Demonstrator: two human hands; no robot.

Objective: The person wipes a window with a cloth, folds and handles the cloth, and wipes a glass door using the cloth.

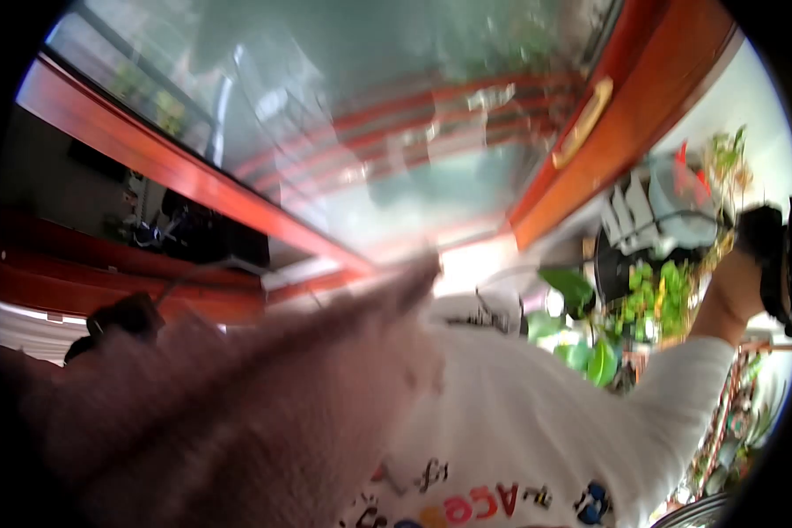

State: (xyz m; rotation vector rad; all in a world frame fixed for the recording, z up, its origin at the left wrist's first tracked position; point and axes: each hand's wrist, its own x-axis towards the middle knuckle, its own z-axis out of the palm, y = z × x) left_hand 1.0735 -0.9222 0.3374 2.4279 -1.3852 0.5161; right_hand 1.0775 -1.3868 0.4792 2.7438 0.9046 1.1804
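A fuzzy pinkish-brown cloth [264,396], smeared by motion, fills the lower left and covers part of my white printed T-shirt [537,405]. Beyond its left edge is a dark strap-like object [123,326], seemingly at my left wrist. The fingers of my left hand do not show, so whether they grip the cloth is unclear. My right forearm [729,299] reaches out to the right, with a black band [770,255] around the wrist. Past that band the view ends, and my right hand is outside it.
Ahead is a glass panel [370,106] in a reddish-brown wooden frame, with a brass-coloured handle [585,123] on its right side. Leafy potted plants [656,299] and a light grey container [682,198] stand to the right. Dark items [207,229] show behind the left frame.
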